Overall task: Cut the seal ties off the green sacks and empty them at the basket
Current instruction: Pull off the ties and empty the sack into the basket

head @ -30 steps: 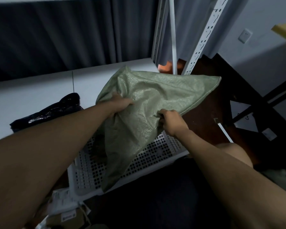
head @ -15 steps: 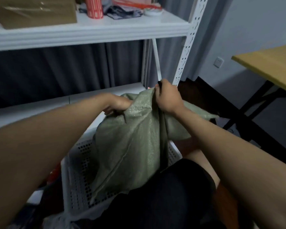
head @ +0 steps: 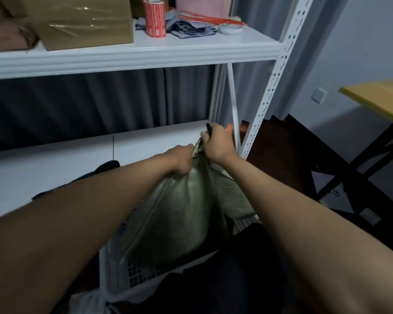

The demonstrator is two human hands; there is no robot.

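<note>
Over white basket (head: 123,275) | both hands grip green sack (head: 175,223) top

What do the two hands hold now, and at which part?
Both hands grip the green woven sack at its bunched top end, left hand beside right hand. The right hand also holds a thin dark tool.

Both hands gripping gathered top of green sack (head: 175,214), sack hanging down into white perforated basket (head: 123,275). Left hand (head: 182,159) clutching sack's bunched edge; right hand (head: 216,143) pinching it just beside, also holding thin dark tool (head: 208,130) poking up past fingers. White shelving unit (head: 132,57) standing behind, carrying taped cardboard box (head: 77,21) and red label roll (head: 155,18). Yellow-topped table (head: 381,98) standing at right.
</note>
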